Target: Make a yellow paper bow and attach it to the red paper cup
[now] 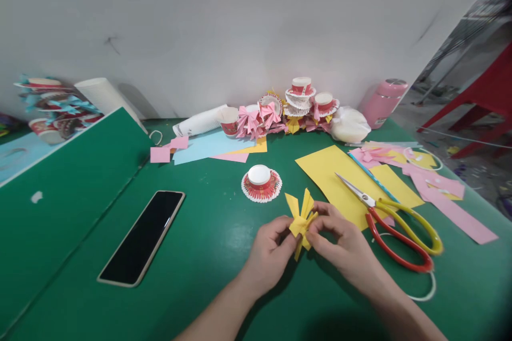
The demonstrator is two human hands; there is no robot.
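Green bench (180, 287) under everything. Yellow paper (324, 176) and scissors (372, 204) right, scissors lying partly across it, probably for quick reach; phone (142, 237) left, likely to be out of the way. Left hand (270, 250) and right hand (346, 242) sit low, wrists angled inward, fingers curled; both grips closed on 1 yellow bow (298, 224) between them, thumbs and fingertips pinching, seemingly to hold its folds gathered. Hat (260, 176) on the bench just beyond, apart from the fingers

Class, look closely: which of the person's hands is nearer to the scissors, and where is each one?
Right. The right grip is just left of the scissors, not touching them; the left grip is farther left, on the other side of the yellow paper bow.
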